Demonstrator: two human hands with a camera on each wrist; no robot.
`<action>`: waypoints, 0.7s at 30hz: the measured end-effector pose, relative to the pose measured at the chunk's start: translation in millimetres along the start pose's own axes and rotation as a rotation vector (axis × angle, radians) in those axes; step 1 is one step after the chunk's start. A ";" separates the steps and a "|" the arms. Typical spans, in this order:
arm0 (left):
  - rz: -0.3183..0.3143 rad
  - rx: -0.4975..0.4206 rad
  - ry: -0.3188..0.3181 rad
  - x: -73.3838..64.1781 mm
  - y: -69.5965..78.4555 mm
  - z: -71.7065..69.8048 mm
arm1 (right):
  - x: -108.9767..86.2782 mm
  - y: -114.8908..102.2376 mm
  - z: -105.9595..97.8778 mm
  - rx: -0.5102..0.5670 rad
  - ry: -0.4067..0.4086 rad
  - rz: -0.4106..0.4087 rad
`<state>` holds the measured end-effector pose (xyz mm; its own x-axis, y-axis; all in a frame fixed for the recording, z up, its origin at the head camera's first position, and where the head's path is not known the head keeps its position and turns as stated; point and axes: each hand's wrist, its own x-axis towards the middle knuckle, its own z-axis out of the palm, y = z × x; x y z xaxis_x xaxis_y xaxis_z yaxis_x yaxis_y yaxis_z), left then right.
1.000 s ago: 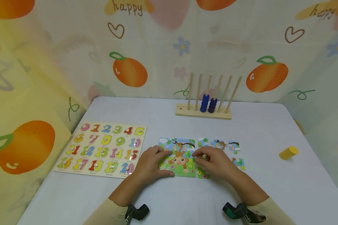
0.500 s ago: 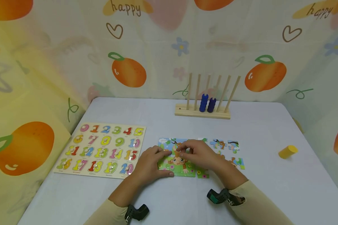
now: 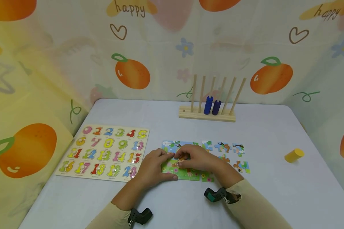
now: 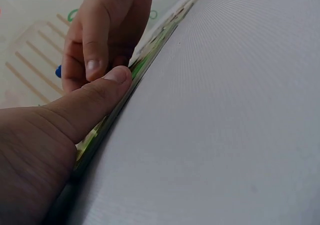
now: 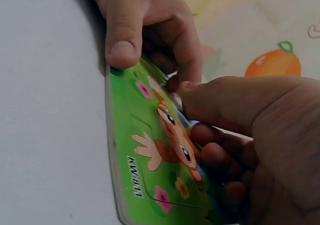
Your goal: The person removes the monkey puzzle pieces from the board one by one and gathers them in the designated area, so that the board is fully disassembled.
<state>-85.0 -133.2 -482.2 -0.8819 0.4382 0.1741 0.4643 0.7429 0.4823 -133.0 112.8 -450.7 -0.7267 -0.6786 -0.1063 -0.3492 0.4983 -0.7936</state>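
Note:
A monkey jigsaw board (image 3: pixel 169 168) lies on the white table in front of me. My left hand (image 3: pixel 152 166) grips its left side, thumb (image 5: pixel 122 52) on the near edge and forefinger over the surface. Over the middle of the board, my right hand (image 3: pixel 199 158) has its thumb and fingertips together on a small puzzle piece, mostly hidden by the hand; a pale sliver shows by the thumb in the right wrist view. Fingertips sit right at the monkey's face (image 5: pixel 175 135). Several loose pieces (image 3: pixel 238 149) lie right of the board, partly covered by the right hand.
A number peg board (image 3: pixel 103 152) lies left of my left hand. Behind stands a wooden bead rack (image 3: pixel 207 117) with blue beads (image 3: pixel 208 105) and dark purple beads (image 3: pixel 216 107). A yellow cylinder (image 3: pixel 294 155) rests at the right. A printed curtain (image 3: pixel 160 41) hangs behind the table.
My right hand has moved left from the loose pieces onto the middle of the monkey board, then slightly farther left and down. The left hand stays in place on the board.

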 end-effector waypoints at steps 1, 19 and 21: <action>0.001 -0.001 0.001 0.1 0.0 0.0 | 0.0 0.6 -0.5 -0.011 -0.007 -0.003; 0.010 0.013 0.025 0.0 -0.7 1.0 | 1.1 -2.0 -1.2 -0.106 -0.103 -0.108; 0.009 0.013 0.025 0.0 -0.6 0.9 | 0.9 -2.6 -2.8 -0.100 -0.122 -0.116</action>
<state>-85.2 -133.2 -483.2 -0.8793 0.4324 0.1998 0.4732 0.7456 0.4692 -134.4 112.4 -447.0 -0.6037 -0.7917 -0.0942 -0.4878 0.4602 -0.7418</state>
